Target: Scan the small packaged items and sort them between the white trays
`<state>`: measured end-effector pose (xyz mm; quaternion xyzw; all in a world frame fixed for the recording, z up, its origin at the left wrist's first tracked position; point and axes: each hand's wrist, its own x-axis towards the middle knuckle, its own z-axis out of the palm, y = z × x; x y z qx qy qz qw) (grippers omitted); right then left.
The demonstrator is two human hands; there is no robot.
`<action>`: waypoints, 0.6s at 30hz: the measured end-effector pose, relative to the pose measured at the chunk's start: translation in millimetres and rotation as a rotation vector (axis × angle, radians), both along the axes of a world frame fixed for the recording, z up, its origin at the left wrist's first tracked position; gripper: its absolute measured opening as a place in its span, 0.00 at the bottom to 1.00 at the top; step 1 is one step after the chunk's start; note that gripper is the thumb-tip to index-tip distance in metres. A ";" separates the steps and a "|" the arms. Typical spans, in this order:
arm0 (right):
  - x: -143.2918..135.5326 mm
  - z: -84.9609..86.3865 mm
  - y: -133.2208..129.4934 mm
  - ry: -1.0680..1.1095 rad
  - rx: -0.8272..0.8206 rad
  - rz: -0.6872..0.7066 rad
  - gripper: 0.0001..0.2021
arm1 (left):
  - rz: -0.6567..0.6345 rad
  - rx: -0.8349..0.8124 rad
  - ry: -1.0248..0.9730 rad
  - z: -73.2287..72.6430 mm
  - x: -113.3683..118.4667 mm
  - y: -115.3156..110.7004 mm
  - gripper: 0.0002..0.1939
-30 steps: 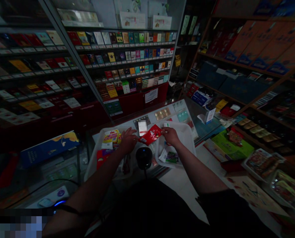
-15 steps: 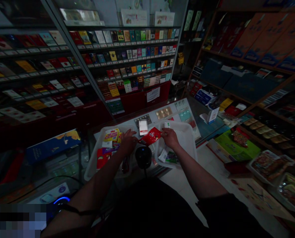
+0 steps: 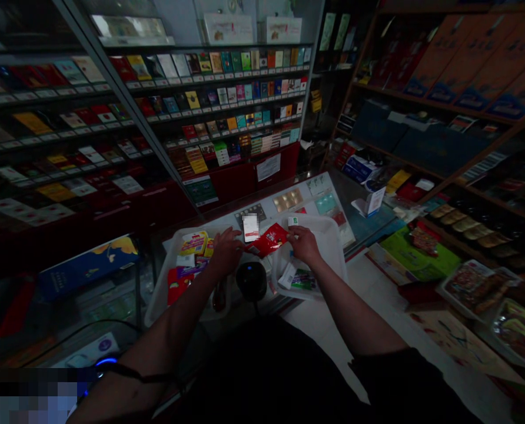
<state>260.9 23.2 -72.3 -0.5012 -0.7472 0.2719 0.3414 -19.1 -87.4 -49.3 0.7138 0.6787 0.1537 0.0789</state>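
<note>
Two hands [image 3: 227, 250] [image 3: 303, 244], red packet [image 3: 272, 239], apparently pinched between

A small shop, by the look of it — beyond the glass-topped bench [image 3: 346, 187] stands a display cabinet [image 3: 113, 88], lined with rows of small boxed packs [image 3: 226, 61] above strips of labels [image 3: 221, 77]. Right of the bench — wooden shelving [image 3: 388, 96] with large orange cartons [image 3: 469, 65], and clear tubs [image 3: 472, 287] of packaged goods.
</note>
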 end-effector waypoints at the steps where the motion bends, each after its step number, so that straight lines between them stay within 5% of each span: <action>1: 2.2 0.9 -0.2 0.014 -0.003 -0.010 0.06 | 0.000 0.007 -0.004 3.3 3.0 1.1 0.13; 12: 57.2 6.9 -18.9 0.222 -0.115 -0.113 0.10 | -0.077 0.086 -0.035 41.4 55.3 9.2 0.12; 18: 97.3 2.1 -40.8 0.201 -0.144 -0.205 0.13 | -0.202 0.034 0.076 47.0 96.0 8.3 0.13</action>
